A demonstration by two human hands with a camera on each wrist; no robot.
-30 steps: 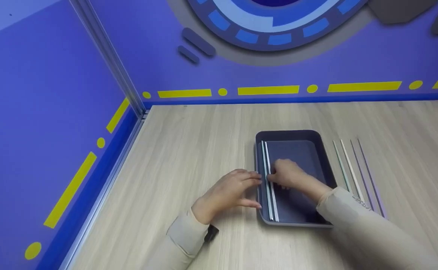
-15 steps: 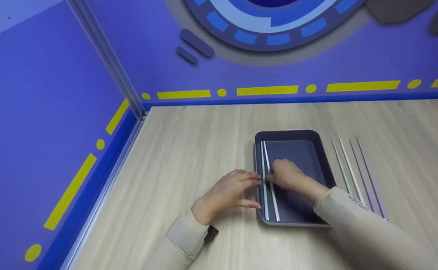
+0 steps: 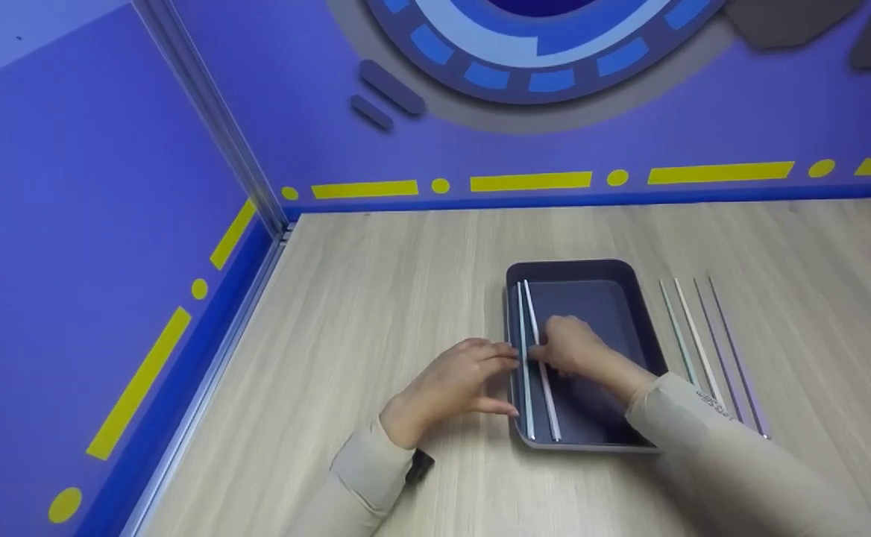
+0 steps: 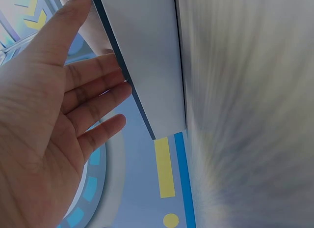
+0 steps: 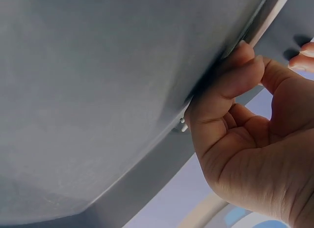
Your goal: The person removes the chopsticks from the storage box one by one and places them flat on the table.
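A dark grey tray (image 3: 592, 448) stands on the table, with two slim chopsticks lying lengthwise along its left side. The pale green chopstick (image 3: 527, 395) is close to the left wall. Beside it the whitish chopstick (image 3: 549, 403) slants a little, its near end farther right. My right hand (image 3: 571, 347) reaches into the tray and pinches the whitish chopstick around its middle; the right wrist view shows curled fingers (image 5: 240, 73) low over the tray floor. My left hand (image 3: 458, 380) has its fingertips on the tray's left rim, and its fingers (image 4: 98, 93) extend loosely against the tray wall.
Right of the tray, a green chopstick (image 3: 678, 328), a white chopstick (image 3: 693, 321) and two purple chopsticks (image 3: 737, 358) lie on the wooden table (image 3: 376, 298), partly under the right sleeve (image 3: 704, 425). Blue panels (image 3: 107, 224) border the table at the left and back.
The two chopsticks in the tray have spread apart: the green one has shifted left toward the wall, and the whitish one's near end has swung slightly right. Both hands stay nearly in place.
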